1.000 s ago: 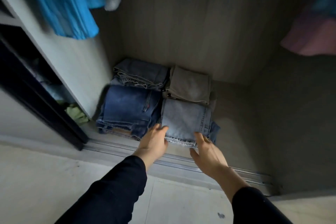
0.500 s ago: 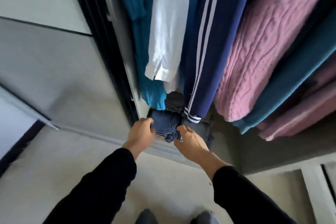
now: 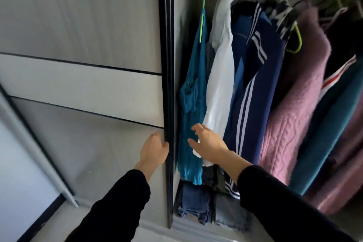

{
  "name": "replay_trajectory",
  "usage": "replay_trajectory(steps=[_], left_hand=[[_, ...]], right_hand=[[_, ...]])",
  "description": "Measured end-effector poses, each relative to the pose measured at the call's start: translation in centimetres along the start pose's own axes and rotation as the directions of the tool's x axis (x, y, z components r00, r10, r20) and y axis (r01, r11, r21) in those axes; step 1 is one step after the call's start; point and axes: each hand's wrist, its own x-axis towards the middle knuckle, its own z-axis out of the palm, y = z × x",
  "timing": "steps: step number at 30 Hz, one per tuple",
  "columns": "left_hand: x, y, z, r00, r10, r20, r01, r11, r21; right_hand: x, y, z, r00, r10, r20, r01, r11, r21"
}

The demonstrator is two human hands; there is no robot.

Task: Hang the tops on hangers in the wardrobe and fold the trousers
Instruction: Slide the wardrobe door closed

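Left hand (image 3: 155,149) lies flat on the grey sliding door (image 3: 88,88), fingers straight, with the thumb touching the door's black edge (image 3: 167,65). It holds nothing. Right hand (image 3: 208,143) is inside the wardrobe opening with its fingers spread and slightly bent, also holding nothing. It is in front of the lower part of the teal top (image 3: 193,94) and the white shirt (image 3: 220,84); I cannot tell if the fingertips touch the fabric. Both arms are in black sleeves (image 3: 275,198).

The tops hang in a tight row. From left to right they are the teal top on a green hanger (image 3: 202,15), the white shirt, a navy jacket (image 3: 257,88) with white stripes, a pink knit sweater (image 3: 300,100) and a dark teal garment (image 3: 332,133) at the far right. More hanger hooks show above, blurred.

The trousers are folded on the wardrobe floor under the hanging clothes. Dark blue jeans (image 3: 194,202) are by the door edge and lighter jeans (image 3: 229,214) are just beside them on the right. The right sleeve and the hanging hems partly cover both.
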Motion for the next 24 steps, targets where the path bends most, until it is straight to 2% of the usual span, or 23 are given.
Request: replay_trajectory(steps=[7, 11, 14, 19, 24], left_hand=[[3.2, 1.7, -1.3, 0.985, 0.099, -0.141, -0.122, 0.978, -0.168], [3.4, 1.9, -1.1, 0.973, 0.166, -0.163, -0.190, 0.970, -0.148], [4.0, 2.1, -1.8, 0.974, 0.182, -0.135, -0.202, 0.968, -0.152], [5.4, 2.2, -3.6, 0.971, 0.240, -0.012, -0.240, 0.966, -0.100], [5.7, 2.0, -4.6, 0.964, 0.247, 0.094, -0.234, 0.964, -0.130]], right_hand=[[7.0, -6.9, -5.2, 0.973, -0.079, -0.218, 0.098, 0.992, 0.081], [9.5, -9.0, -6.4, 0.947, -0.101, -0.305, 0.125, 0.991, 0.058], [10.4, -9.4, -6.6, 0.940, -0.077, -0.331, 0.109, 0.991, 0.080], [11.2, -9.3, -6.8, 0.935, -0.048, -0.351, 0.083, 0.993, 0.086], [11.8, -9.3, -7.0, 0.934, -0.074, -0.349, 0.133, 0.980, 0.148]])
